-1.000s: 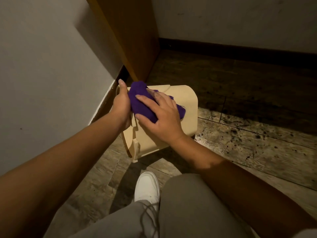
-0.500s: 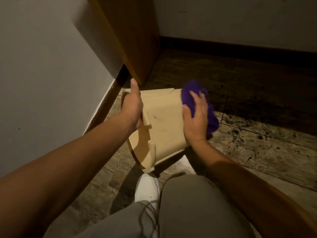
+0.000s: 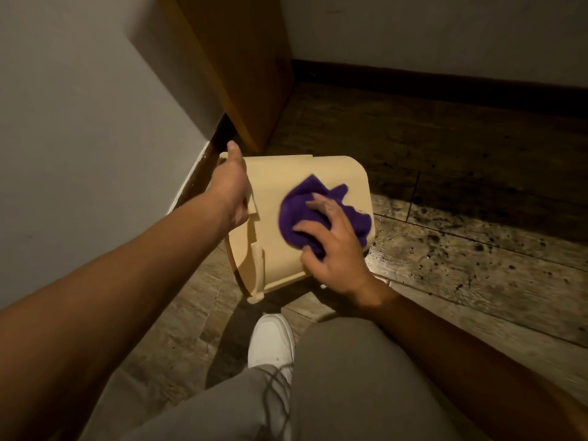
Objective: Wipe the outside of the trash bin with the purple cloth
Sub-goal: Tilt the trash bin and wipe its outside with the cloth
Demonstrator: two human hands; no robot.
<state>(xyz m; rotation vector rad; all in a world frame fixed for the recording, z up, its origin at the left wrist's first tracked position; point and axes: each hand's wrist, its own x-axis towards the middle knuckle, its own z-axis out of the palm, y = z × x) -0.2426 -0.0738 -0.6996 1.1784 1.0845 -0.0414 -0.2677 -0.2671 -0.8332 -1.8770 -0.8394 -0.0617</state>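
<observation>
A cream plastic trash bin (image 3: 280,183) is tipped on the floor with a broad flat side facing up. My left hand (image 3: 230,189) grips its left edge, thumb pointing up, fingers hidden behind the rim. My right hand (image 3: 334,246) presses a crumpled purple cloth (image 3: 305,211) flat against the bin's upper face, towards its right side. Part of the cloth is hidden under my palm and fingers.
A white wall with dark skirting (image 3: 203,167) runs along the left. A wooden cabinet panel (image 3: 241,68) stands just behind the bin. The plank floor (image 3: 461,259) to the right is speckled with dark spots. My white shoe (image 3: 270,342) and grey-trousered knee sit just below the bin.
My right hand has brought the cloth from the bin's far right edge back onto its upper face, nearer the middle. The left hand keeps its hold on the left edge.
</observation>
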